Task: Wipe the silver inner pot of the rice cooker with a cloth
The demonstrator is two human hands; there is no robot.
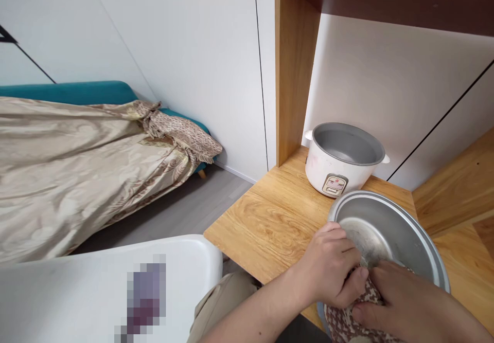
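A silver metal inner pot (401, 230) is tilted toward me at the near edge of the wooden desk (270, 214). My left hand (332, 271) is closed over the pot's near rim, gripping it. My right hand (401, 304) is closed on a brown-and-white patterned cloth (349, 322), pressed against the pot's rim and inside. Behind the pot stands a white rice cooker body (341, 160), lid off and empty, with its control panel facing me.
A wooden shelf upright (293, 65) rises at the desk's back left. A bed with a beige quilt (77, 168) and teal frame lies at left across grey floor. A white chair or surface (96, 286) sits near my knee.
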